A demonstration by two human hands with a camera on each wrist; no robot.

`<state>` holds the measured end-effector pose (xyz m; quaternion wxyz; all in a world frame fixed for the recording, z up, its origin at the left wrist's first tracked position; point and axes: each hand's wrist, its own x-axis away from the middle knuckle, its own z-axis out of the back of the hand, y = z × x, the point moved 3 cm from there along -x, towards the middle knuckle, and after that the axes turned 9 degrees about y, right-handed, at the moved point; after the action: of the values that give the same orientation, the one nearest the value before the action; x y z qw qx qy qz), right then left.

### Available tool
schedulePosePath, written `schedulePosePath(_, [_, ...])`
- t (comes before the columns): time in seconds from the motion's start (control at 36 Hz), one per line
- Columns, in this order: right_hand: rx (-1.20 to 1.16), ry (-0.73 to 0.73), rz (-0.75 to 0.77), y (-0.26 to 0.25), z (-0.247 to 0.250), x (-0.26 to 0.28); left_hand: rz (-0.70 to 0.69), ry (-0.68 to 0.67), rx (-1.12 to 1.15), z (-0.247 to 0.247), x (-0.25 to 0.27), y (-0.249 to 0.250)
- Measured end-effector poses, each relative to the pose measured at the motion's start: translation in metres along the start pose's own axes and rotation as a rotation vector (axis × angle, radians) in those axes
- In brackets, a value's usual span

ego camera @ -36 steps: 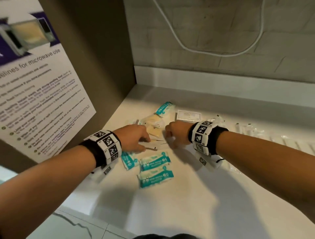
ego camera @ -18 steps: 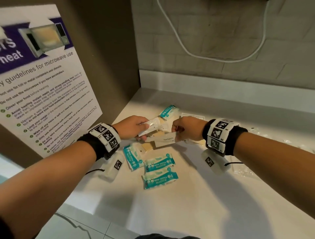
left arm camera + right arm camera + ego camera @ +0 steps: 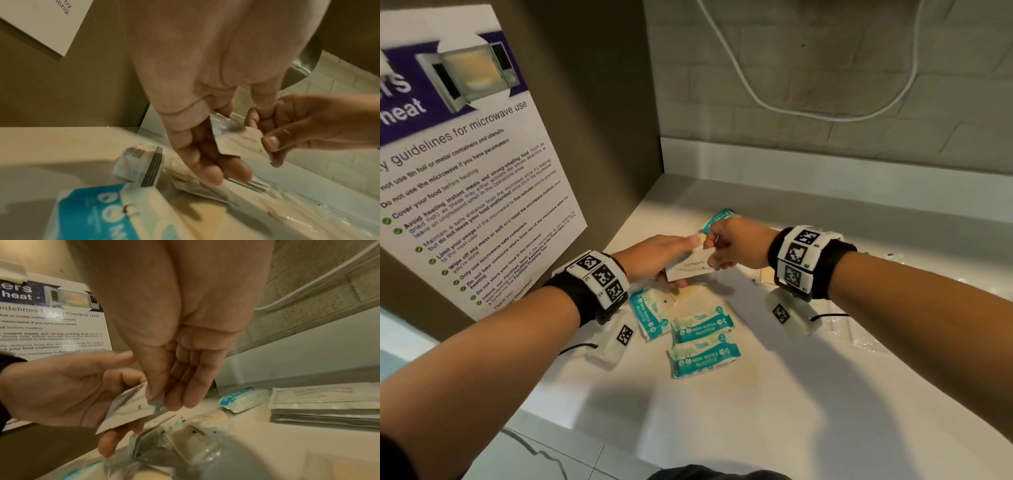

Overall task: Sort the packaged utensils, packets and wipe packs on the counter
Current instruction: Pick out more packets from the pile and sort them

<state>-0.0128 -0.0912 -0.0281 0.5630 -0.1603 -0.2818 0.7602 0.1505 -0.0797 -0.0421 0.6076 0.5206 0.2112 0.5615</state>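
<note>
Half a second on, both hands have lifted slightly toward the frame's centre. The left hand (image 3: 654, 255) and right hand (image 3: 736, 245) now pinch opposite ends of one toothpaste packet (image 3: 690, 265), held above the counter (image 3: 774, 394). Below it lie three wipe packs (image 3: 702, 342), with a fourth behind the right hand. The microwave poster (image 3: 465, 171) fills the upper left.
</note>
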Motion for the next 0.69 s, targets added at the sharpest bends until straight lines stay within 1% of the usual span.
schedulePosePath(0.06, [-0.017,0.066,-0.001,-0.004,0.002,-0.004,-0.024,0.004,-0.019,0.002,-0.001,0.000])
schedulePosePath(0.11, [-0.027,0.129,-0.020,-0.003,0.006,-0.008,-0.056,0.041,-0.065,0.009,-0.003,0.001])
schedulePosePath(0.19, [0.085,0.169,-0.026,0.000,0.011,-0.009,-0.119,0.131,-0.103,0.026,-0.004,0.006])
schedulePosePath(0.25, [0.236,0.127,0.028,0.002,0.005,-0.008,-0.141,0.208,-0.110,0.039,-0.005,0.007])
schedulePosePath(0.31, [0.335,0.025,0.118,0.002,-0.009,-0.007,-0.149,0.256,-0.107,0.049,-0.005,0.007])
schedulePosePath(0.39, [0.410,-0.130,0.254,-0.002,-0.029,-0.003,-0.157,0.268,-0.122,0.054,-0.005,0.009])
schedulePosePath(0.44, [0.450,-0.167,0.294,-0.006,-0.034,-0.004,-0.167,0.263,-0.150,0.054,-0.006,0.011])
schedulePosePath(0.5, [0.480,-0.166,0.296,-0.007,-0.038,-0.009,-0.166,0.246,-0.179,0.051,-0.006,0.012])
schedulePosePath(0.61, [0.523,-0.184,0.219,-0.007,-0.043,-0.016,-0.173,0.232,-0.179,0.046,-0.008,0.014])
schedulePosePath(0.69, [0.509,-0.147,0.207,-0.006,-0.044,-0.020,-0.175,0.235,-0.185,0.045,-0.010,0.014])
